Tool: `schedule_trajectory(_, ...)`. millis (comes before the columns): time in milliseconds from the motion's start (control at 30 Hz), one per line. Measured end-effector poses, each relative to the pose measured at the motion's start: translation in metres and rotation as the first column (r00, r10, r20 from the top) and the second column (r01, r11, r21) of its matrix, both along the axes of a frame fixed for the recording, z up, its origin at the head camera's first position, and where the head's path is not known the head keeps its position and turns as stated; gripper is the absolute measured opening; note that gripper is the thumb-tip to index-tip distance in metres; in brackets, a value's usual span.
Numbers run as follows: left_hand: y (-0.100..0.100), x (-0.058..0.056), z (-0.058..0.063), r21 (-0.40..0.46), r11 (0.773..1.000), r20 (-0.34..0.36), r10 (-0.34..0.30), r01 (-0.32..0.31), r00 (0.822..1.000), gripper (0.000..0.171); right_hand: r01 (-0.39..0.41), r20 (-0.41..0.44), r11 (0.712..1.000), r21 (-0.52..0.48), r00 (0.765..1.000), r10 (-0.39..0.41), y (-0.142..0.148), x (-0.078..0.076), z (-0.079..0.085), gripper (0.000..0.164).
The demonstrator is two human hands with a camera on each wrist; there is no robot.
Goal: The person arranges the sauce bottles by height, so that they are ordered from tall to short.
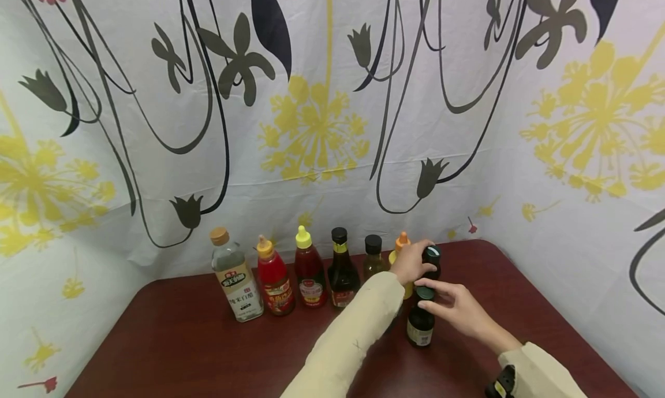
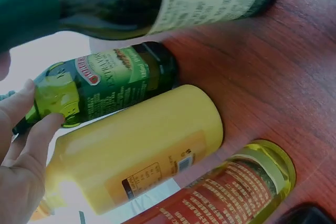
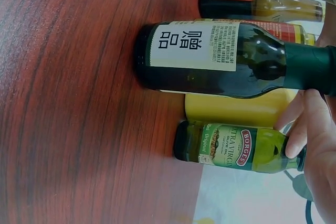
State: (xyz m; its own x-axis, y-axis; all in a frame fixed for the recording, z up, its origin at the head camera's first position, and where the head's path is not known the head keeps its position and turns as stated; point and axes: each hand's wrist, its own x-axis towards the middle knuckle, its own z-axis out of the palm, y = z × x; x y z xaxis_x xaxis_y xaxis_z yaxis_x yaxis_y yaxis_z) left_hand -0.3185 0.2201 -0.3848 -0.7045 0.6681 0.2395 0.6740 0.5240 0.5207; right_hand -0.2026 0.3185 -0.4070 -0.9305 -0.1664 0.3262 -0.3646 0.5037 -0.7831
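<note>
My left hand (image 1: pixel 411 261) reaches over to the back right and grips the neck of a green olive oil bottle (image 2: pixel 113 85), with fingers and thumb on either side. Just in front of it is a dark glass bottle (image 1: pixel 419 327) with a green-wrapped neck and a cream label. My right hand (image 1: pixel 461 312) holds this front bottle at its top, thumb and index finger around the cap. Both bottles look upright on the table. Beside the olive oil, a yellow squeeze bottle (image 2: pixel 142 145) is partly hidden behind my left hand in the head view.
Along the back of the brown table (image 1: pixel 171 340) stand a clear vinegar bottle (image 1: pixel 239 288), two red sauce bottles, a dark sauce bottle (image 1: pixel 342 274) and a black-capped bottle (image 1: pixel 373 259). A patterned cloth (image 1: pixel 322 207) hangs behind them. My left sleeve crosses in front.
</note>
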Motion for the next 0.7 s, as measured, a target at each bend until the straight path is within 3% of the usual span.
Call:
schedule_trajectory(267, -0.0004, -0.0025, -0.0022, 0.006, 1.0, 0.002, -0.01, 0.01, 1.0, 0.042, 0.006, -0.003, 1.0, 0.001, 1.0, -0.006, -0.0008, 0.0007, 0.0, 0.039)
schedule_trajectory(700, 0.0023, -0.0027, 0.0008, -0.045, 0.998, 0.054, 0.056, -0.053, 0.997, 0.045, 0.058, 0.007, 0.998, 0.008, 0.998, -0.058, -0.0021, 0.0062, 0.0058, 0.039)
